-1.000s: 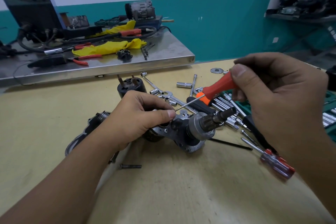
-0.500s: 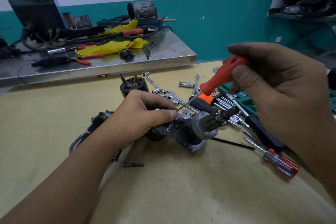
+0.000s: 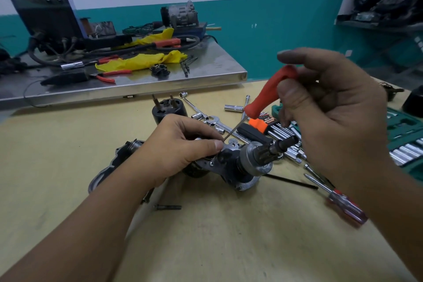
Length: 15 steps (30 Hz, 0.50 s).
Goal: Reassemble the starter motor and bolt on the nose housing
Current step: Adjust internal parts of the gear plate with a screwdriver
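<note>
The starter motor assembly lies on its side on the yellow bench, its pinion shaft pointing right. My left hand grips its left part, thumb pressed near the mounting plate. My right hand holds an orange-handled screwdriver, tilted steeply; its thin shaft runs down-left and the tip meets the assembly beside my left thumb. A dark housing piece lies partly hidden behind my left forearm. A black cylindrical solenoid with two studs stands behind my left hand.
A loose bolt lies in front of the motor. Sockets, a spanner and hex keys clutter the bench behind. A red-handled screwdriver lies at right, a green socket case beyond. A steel table with tools stands behind.
My right hand has raised the screwdriver handle, so the tool stands steeper, while its tip stays by my left thumb. My left hand and the motor have hardly moved.
</note>
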Available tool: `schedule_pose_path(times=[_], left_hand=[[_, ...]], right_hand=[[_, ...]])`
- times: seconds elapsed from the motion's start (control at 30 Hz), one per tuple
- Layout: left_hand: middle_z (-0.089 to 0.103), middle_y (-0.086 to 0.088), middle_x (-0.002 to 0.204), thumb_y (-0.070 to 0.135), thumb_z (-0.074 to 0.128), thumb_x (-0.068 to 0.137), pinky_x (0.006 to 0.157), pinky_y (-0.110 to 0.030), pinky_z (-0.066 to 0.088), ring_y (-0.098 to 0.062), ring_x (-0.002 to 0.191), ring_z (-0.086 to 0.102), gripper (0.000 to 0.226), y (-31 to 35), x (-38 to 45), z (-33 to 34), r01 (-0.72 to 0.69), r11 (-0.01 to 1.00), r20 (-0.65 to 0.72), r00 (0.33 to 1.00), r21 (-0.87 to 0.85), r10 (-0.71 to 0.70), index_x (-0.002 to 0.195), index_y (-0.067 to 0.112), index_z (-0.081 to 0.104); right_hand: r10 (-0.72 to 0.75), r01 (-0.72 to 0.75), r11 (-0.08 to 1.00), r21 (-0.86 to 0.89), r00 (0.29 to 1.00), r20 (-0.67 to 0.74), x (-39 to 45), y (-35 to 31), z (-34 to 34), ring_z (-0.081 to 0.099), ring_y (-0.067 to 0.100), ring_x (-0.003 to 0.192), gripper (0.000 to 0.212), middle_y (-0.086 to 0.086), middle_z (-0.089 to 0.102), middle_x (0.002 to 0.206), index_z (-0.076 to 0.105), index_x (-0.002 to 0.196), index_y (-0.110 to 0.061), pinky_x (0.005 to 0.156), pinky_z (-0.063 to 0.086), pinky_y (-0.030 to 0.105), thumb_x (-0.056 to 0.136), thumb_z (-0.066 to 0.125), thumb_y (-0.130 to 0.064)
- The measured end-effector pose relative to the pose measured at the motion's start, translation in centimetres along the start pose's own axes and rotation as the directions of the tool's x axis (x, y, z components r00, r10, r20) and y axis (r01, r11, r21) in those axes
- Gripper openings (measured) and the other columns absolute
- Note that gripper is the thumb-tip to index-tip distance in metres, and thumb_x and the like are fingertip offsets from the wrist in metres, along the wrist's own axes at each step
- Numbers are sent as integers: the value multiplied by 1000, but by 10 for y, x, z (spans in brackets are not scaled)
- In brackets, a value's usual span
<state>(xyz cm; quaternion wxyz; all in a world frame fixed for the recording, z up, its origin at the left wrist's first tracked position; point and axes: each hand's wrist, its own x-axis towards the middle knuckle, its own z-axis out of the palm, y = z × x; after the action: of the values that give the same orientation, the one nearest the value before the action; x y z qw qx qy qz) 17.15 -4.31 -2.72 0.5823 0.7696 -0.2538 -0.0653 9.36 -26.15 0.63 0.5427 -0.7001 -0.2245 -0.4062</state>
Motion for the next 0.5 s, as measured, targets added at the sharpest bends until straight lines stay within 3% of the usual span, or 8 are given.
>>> schedule_pose_path(times=[0.07,0.2,0.27,0.37,0.5], left_hand=[[80,-8,88,12,85,78,73,-24,59,-19,81,76,14,0,-1,0,-4,1000,4,1000,-13,4,91,18,84],[80,-5,85,17,84,77,70,-21,57,-15,78,76,11,0,0,1,-27,999,-1,1000,28,27,88,21,84],[80,-5,83,21,83,75,69,-21,57,-15,76,76,11,0,0,1,-20,1000,-13,1000,22,20,86,22,84],[79,-5,83,23,83,75,70,-22,58,-16,76,76,11,-1,0,1,-5,1000,-15,1000,21,5,86,24,84],[80,-6,83,18,84,78,72,-23,59,-15,77,76,11,-1,0,1,-1,1000,-12,1000,11,1,87,24,84]], right_hand=[[-4,4,1000,1,1000,-26,0,1,5,69,6,61,27,-9,66,86,63,113,-23,59,52,23,95,67,-3],[11,-12,998,-54,1000,-23,3,4,7,70,18,72,21,8,72,102,68,118,-25,64,57,34,99,64,-15],[5,-5,999,-52,1000,12,4,3,6,70,16,71,22,8,74,107,68,122,-19,65,56,28,102,58,-13],[-35,38,992,-120,999,29,2,1,5,71,18,68,21,4,73,101,64,122,-21,63,57,29,103,58,-13],[-76,53,975,-215,992,-100,-2,5,2,67,20,62,18,9,67,92,62,120,-19,60,56,39,105,55,-12]])
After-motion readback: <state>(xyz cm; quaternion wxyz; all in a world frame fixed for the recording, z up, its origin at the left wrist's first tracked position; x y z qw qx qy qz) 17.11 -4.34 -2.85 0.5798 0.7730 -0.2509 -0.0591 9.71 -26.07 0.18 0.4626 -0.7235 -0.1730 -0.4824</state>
